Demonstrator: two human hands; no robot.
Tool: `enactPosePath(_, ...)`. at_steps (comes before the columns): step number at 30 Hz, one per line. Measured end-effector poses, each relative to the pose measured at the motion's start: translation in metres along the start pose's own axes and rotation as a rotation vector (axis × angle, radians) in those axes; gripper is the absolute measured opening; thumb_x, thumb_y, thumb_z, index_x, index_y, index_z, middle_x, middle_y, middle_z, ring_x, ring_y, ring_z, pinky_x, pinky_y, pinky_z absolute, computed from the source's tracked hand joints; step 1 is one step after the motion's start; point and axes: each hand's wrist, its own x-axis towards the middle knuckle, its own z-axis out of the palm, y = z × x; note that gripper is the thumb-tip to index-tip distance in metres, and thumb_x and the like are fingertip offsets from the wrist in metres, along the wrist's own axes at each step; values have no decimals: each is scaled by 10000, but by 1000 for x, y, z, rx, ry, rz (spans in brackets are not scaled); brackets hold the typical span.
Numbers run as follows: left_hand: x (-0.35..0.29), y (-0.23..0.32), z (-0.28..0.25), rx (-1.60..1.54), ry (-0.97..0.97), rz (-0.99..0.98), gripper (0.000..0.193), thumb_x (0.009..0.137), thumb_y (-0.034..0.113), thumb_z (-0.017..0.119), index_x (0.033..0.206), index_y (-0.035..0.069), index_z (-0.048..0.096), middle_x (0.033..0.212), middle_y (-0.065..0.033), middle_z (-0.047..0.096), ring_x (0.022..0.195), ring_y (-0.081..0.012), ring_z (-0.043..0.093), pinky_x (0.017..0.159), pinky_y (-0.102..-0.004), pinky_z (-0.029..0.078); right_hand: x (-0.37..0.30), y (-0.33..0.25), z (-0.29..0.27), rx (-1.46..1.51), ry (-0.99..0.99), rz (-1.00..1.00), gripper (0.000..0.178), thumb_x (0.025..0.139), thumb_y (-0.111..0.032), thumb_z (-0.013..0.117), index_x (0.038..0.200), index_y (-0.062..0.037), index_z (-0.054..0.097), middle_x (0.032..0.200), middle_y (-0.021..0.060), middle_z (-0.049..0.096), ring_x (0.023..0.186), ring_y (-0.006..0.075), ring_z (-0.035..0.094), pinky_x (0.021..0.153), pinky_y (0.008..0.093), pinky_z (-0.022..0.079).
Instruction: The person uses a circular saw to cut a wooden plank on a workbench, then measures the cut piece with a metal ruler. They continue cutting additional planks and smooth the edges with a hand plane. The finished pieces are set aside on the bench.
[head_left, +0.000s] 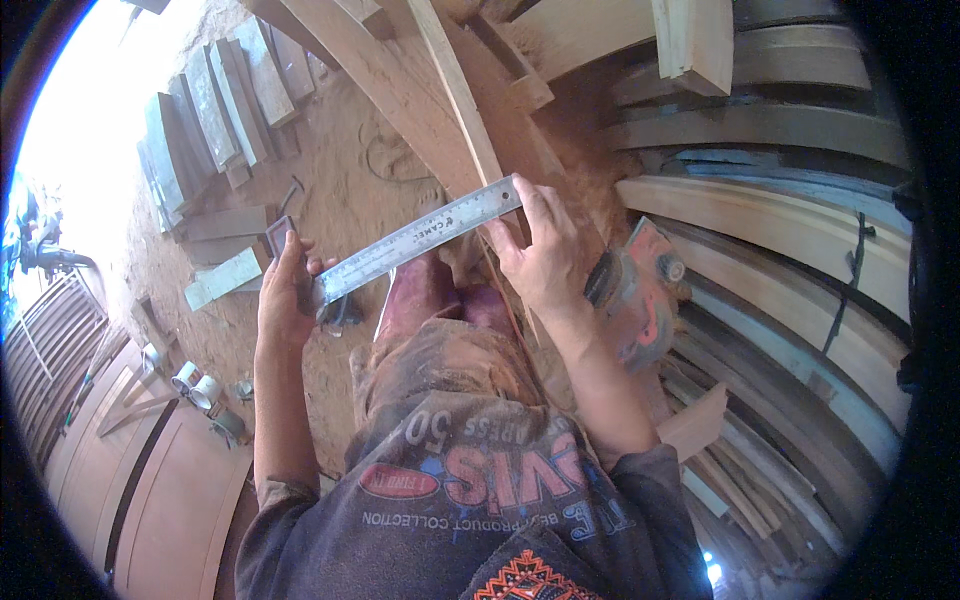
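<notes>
A try square (420, 236) with a silver ruler blade is stretched between my two hands, tilted up toward the right. My left hand (285, 300) is closed round its handle, whose reddish-framed end pokes out above the thumb. At the far end of the blade, my right hand (545, 245) pinches the metal between thumb and fingers. Behind that hand runs a narrow wooden strip (455, 90), standing along a wide reddish-brown board (385, 85). Whether the right fingers touch the strip I cannot tell.
A dusty red and dark power tool (640, 295) sits right of my right forearm. Long boards (780, 225) are stacked along the right side. Several short wood blocks (210, 110) lie at the far left. Tins (203, 390) stand near flat panels (180, 490) at lower left.
</notes>
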Motion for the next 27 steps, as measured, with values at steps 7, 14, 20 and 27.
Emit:
enactPosePath(7,9,8,-6,44,-26,-5,360,1125,401,653,1183,49,605,833,-44,629,921,-255,747,812,-402,632,-2,6,3,29,32,-52,568,904,-54,790,1428,42,591,1228,219,652,1119,424,677,950,482,585)
enactPosePath(14,9,14,-5,81,18,-22,339,1120,384,665,1180,55,610,821,-41,629,897,-251,747,816,-403,634,-3,3,7,49,51,-40,575,891,-35,807,1427,28,610,1228,198,671,1113,388,700,938,453,598)
enactPosePath(20,11,17,-5,84,-9,-16,336,1117,385,670,1175,59,614,834,-35,623,884,-247,740,816,-405,632,-3,5,7,56,62,-45,584,879,-17,823,1424,30,618,1220,188,686,1098,363,720,916,435,612)
enactPosePath(27,11,24,-3,153,-4,-4,349,1117,391,669,1176,50,622,862,-41,624,856,-229,716,801,-384,632,-2,9,7,76,56,-56,593,876,-8,823,1430,28,612,1222,189,688,1100,357,723,911,436,616)
